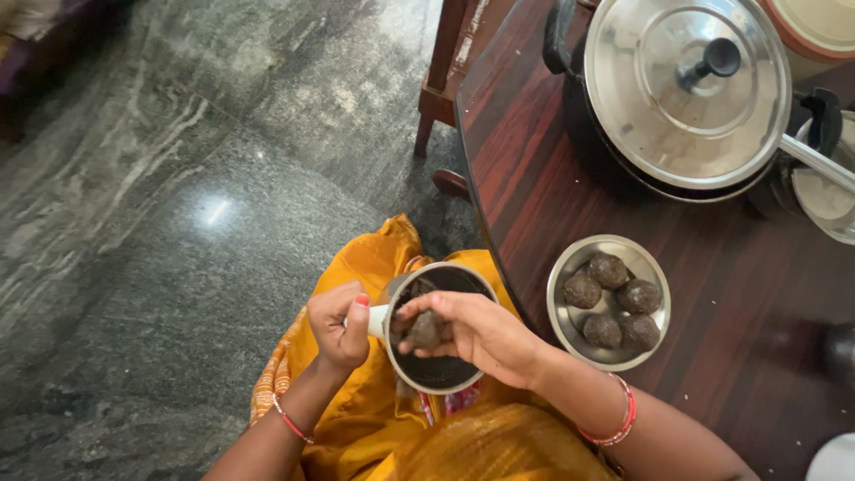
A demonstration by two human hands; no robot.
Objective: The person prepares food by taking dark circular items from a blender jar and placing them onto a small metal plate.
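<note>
My left hand grips the handle of a small dark pan held over my lap. My right hand is over the pan's mouth, fingers closed around a dark brown ball of mixture. On the wooden table to the right, close to its edge, stands a steel bowl holding several similar dark round balls.
A large black pot with a steel lid stands at the back of the table, with another lidded vessel at its right. A wooden chair leg stands beyond the table. Grey polished stone floor fills the left side.
</note>
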